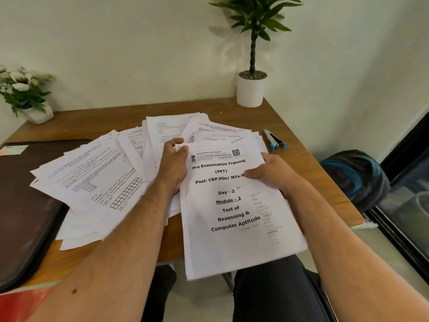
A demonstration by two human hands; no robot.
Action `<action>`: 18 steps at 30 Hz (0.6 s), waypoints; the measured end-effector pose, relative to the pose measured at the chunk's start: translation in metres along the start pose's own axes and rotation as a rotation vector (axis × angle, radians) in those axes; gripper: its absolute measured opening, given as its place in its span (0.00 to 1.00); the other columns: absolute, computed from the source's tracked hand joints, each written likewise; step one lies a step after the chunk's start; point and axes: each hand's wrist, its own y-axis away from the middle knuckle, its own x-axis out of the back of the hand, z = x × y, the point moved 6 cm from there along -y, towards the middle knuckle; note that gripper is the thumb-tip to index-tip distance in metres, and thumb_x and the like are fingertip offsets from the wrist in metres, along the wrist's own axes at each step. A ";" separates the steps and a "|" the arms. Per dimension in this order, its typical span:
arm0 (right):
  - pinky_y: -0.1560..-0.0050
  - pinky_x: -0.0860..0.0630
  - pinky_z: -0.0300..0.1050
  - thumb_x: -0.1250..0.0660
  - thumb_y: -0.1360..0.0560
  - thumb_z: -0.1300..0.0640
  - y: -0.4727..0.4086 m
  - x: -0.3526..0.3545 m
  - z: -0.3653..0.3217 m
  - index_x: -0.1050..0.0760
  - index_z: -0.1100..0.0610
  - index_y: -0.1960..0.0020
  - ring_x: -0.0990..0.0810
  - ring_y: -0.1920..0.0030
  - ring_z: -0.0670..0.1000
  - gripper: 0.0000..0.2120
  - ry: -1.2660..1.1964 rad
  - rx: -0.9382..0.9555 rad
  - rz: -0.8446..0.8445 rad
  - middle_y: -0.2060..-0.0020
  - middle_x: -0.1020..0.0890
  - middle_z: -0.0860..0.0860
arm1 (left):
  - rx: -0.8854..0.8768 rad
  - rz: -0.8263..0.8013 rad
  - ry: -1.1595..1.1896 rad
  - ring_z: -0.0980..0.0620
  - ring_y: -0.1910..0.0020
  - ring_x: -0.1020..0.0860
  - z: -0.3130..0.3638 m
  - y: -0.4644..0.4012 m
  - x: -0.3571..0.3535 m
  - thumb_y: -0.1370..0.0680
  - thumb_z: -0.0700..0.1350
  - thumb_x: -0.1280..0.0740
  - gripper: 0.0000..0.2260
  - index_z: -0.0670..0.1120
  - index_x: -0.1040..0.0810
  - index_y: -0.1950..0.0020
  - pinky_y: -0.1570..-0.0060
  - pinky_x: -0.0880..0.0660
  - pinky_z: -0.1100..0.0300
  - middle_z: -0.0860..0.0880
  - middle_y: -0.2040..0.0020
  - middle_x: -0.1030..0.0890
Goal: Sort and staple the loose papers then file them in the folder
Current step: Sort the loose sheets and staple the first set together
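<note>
Both hands hold a thin stack of white sheets (234, 242) whose top page reads "Pre Examination Training", lifted over the table's front edge. My left hand (173, 166) pinches its upper left corner. My right hand (271, 173) grips its right edge, thumb lying across the page. Loose printed papers (92, 182) lie fanned over the middle of the wooden table (308, 163). A dark brown folder (25, 205) lies closed at the left. A silver and blue stapler (274, 140) rests at the right, beyond the held stack.
A white pot with a tall green plant (251, 89) stands at the table's back right corner, and a white flower pot (27, 96) at the back left. A dark and teal bag (355, 177) lies on the floor to the right. Something red (23, 300) shows at the lower left.
</note>
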 end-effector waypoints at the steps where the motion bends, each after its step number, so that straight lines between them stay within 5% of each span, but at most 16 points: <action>1: 0.70 0.23 0.35 0.28 0.26 0.67 0.001 0.000 0.004 0.21 0.55 0.49 0.15 0.67 0.43 0.10 0.005 0.003 0.010 0.61 0.14 0.45 | 0.000 -0.003 -0.014 0.55 0.55 0.20 0.000 0.002 -0.002 0.16 0.41 0.40 0.10 0.49 0.29 0.34 0.69 0.24 0.69 0.50 0.47 0.22; 6: 0.53 0.24 0.42 0.25 0.27 0.48 -0.002 0.018 -0.009 0.24 0.53 0.35 0.18 0.47 0.48 0.23 0.341 0.153 0.306 0.44 0.16 0.46 | -0.028 -0.017 -0.080 0.56 0.56 0.22 0.004 0.007 -0.007 0.16 0.41 0.41 0.11 0.46 0.30 0.33 0.72 0.26 0.71 0.49 0.47 0.22; 9: 0.42 0.26 0.47 0.27 0.26 0.47 -0.001 0.015 -0.024 0.31 0.53 0.27 0.23 0.38 0.54 0.30 0.557 0.230 0.494 0.34 0.23 0.51 | -0.042 -0.013 -0.089 0.56 0.55 0.21 0.001 0.011 -0.004 0.16 0.41 0.41 0.11 0.48 0.31 0.33 0.70 0.26 0.70 0.49 0.46 0.23; 11: 0.41 0.27 0.48 0.27 0.26 0.49 -0.004 0.007 -0.032 0.31 0.53 0.27 0.22 0.38 0.55 0.30 0.633 0.256 0.536 0.30 0.27 0.53 | -0.065 -0.025 -0.101 0.52 0.50 0.20 0.000 0.010 -0.004 0.16 0.41 0.41 0.11 0.50 0.31 0.35 0.64 0.23 0.66 0.46 0.41 0.22; 14: 0.46 0.25 0.46 0.27 0.26 0.50 -0.019 -0.006 -0.034 0.27 0.53 0.31 0.20 0.47 0.53 0.25 0.583 0.238 0.449 0.40 0.22 0.55 | -0.098 -0.032 -0.129 0.49 0.47 0.19 0.006 0.008 -0.004 0.16 0.41 0.41 0.09 0.50 0.31 0.36 0.55 0.21 0.58 0.46 0.41 0.21; 18: 0.49 0.27 0.43 0.30 0.25 0.56 -0.025 -0.020 -0.032 0.25 0.52 0.34 0.20 0.48 0.53 0.20 0.635 0.250 0.439 0.38 0.24 0.53 | -0.113 -0.041 -0.160 0.55 0.53 0.21 0.006 0.008 -0.003 0.15 0.40 0.42 0.10 0.48 0.31 0.35 0.62 0.23 0.66 0.51 0.47 0.22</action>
